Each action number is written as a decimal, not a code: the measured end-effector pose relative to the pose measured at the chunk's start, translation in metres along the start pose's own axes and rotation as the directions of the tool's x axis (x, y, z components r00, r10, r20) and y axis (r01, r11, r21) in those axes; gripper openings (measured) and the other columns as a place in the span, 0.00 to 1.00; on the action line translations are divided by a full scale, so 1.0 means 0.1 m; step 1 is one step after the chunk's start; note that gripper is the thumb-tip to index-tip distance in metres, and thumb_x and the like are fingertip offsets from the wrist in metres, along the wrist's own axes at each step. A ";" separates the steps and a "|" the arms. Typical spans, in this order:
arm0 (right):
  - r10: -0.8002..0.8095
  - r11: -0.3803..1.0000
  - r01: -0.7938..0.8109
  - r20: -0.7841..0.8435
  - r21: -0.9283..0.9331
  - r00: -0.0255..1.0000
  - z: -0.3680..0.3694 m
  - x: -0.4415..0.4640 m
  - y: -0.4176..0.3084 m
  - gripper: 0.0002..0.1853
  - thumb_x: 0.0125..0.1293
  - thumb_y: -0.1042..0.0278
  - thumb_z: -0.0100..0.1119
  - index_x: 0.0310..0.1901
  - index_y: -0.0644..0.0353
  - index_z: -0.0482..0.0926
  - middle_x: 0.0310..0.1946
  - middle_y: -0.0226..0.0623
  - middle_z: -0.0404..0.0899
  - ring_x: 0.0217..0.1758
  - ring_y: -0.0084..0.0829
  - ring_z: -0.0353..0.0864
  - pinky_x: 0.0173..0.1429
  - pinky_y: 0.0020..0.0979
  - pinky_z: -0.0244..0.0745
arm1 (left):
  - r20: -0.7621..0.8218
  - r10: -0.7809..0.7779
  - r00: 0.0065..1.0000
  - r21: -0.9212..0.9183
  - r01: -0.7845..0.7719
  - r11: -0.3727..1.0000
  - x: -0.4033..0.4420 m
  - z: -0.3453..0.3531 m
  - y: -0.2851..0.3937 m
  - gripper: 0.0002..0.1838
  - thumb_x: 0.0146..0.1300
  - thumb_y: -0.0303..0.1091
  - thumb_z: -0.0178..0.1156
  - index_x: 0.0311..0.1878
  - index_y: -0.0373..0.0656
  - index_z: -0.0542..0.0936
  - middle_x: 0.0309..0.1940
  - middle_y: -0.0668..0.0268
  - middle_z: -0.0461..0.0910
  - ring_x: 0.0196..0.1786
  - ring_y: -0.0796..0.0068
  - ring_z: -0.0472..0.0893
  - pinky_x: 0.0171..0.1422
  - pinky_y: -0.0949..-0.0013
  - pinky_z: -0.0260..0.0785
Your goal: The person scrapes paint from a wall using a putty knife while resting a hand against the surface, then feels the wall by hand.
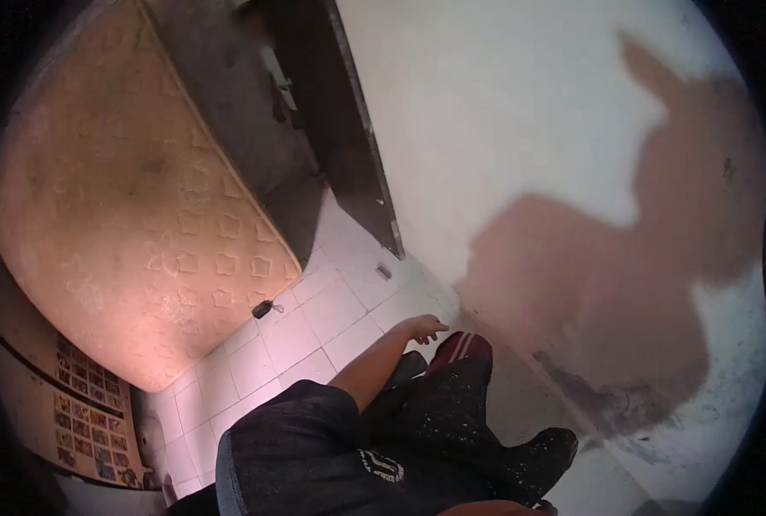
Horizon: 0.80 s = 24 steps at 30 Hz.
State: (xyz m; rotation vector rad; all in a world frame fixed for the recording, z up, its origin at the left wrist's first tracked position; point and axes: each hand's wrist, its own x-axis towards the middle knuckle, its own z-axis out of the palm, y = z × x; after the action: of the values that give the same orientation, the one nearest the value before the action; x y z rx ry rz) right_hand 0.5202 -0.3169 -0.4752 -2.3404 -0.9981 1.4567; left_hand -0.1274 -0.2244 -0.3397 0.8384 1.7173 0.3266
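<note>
My left hand (pixel 423 328) reaches out low over the tiled floor, fingers loosely stretched and apart, with nothing visible in it. Just beyond its fingertips is a maroon piece with white stripes (pixel 460 347), at the end of my dark, white-speckled trouser leg (pixel 452 404). Farther ahead on the floor lies a small grey block-like object (pixel 384 272). A small black object with a loop (pixel 267 309) rests beside the mattress's lower edge. Only a strip of skin (pixel 486 509) shows at the bottom edge, probably my right arm; my right hand cannot be made out.
A tan mattress (pixel 125 198) leans at the left. Behind it is a dark door (pixel 331 112), with a blurred, partly hidden person (pixel 271 64) beyond. A white wall (pixel 503 112) bearing my shadow stands at the right. Picture sheets (pixel 95 430) show at the lower left.
</note>
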 end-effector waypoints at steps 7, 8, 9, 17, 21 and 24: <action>0.018 1.000 -0.019 0.013 0.015 1.000 0.00 0.04 0.08 0.14 0.60 0.60 0.58 0.25 0.62 0.78 0.19 0.39 0.73 0.22 0.36 0.71 0.30 0.40 0.68 | 0.060 0.013 0.998 0.110 -0.019 0.994 -0.04 0.03 0.08 0.37 0.63 0.62 0.51 0.66 0.43 0.68 0.54 0.49 0.77 0.46 0.52 0.81 0.50 0.51 0.75; 0.017 1.000 -0.017 0.018 0.012 1.000 0.00 0.05 0.05 0.14 0.60 0.60 0.58 0.25 0.62 0.78 0.19 0.39 0.73 0.22 0.36 0.71 0.30 0.40 0.68 | 0.083 -0.017 0.996 0.120 0.007 0.993 -0.03 0.03 0.08 0.37 0.64 0.62 0.51 0.66 0.43 0.67 0.55 0.48 0.76 0.48 0.51 0.81 0.51 0.50 0.74; 0.020 1.000 -0.020 0.020 0.010 1.000 0.00 0.06 0.02 0.14 0.61 0.60 0.58 0.25 0.62 0.78 0.19 0.39 0.73 0.22 0.36 0.71 0.30 0.40 0.68 | 0.108 -0.046 0.993 0.131 0.032 0.991 -0.01 0.03 0.08 0.37 0.64 0.62 0.50 0.67 0.44 0.66 0.57 0.47 0.75 0.50 0.49 0.80 0.53 0.50 0.74; 0.034 0.999 -0.034 0.040 -0.005 0.999 0.03 0.11 -0.17 0.14 0.61 0.59 0.57 0.26 0.62 0.78 0.19 0.39 0.73 0.22 0.36 0.71 0.30 0.40 0.68 | 0.085 -0.054 0.995 0.102 0.045 0.994 0.02 0.03 0.06 0.39 0.62 0.65 0.52 0.66 0.43 0.67 0.53 0.51 0.77 0.42 0.60 0.79 0.49 0.53 0.74; 0.037 0.999 -0.036 0.046 -0.015 0.998 0.06 0.11 -0.25 0.14 0.61 0.59 0.57 0.26 0.62 0.79 0.19 0.39 0.73 0.23 0.36 0.71 0.31 0.40 0.68 | 0.134 -0.061 0.989 0.125 0.045 0.991 0.07 0.01 0.05 0.38 0.64 0.63 0.50 0.68 0.44 0.65 0.59 0.47 0.73 0.53 0.48 0.79 0.55 0.48 0.73; 0.037 0.999 -0.036 0.046 -0.019 0.998 0.08 0.12 -0.30 0.14 0.62 0.59 0.57 0.26 0.63 0.79 0.20 0.39 0.73 0.23 0.36 0.71 0.31 0.40 0.68 | 0.125 -0.051 0.991 0.128 0.035 0.991 0.09 0.00 0.03 0.38 0.64 0.64 0.50 0.66 0.44 0.66 0.57 0.48 0.74 0.50 0.51 0.79 0.54 0.50 0.74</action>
State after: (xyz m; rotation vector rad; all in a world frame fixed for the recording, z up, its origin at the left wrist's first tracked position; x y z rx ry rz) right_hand 0.5038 -0.2877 -0.4722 -2.3597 -0.9889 1.5278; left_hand -0.1271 -0.2157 -0.3442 0.8927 1.6465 0.1336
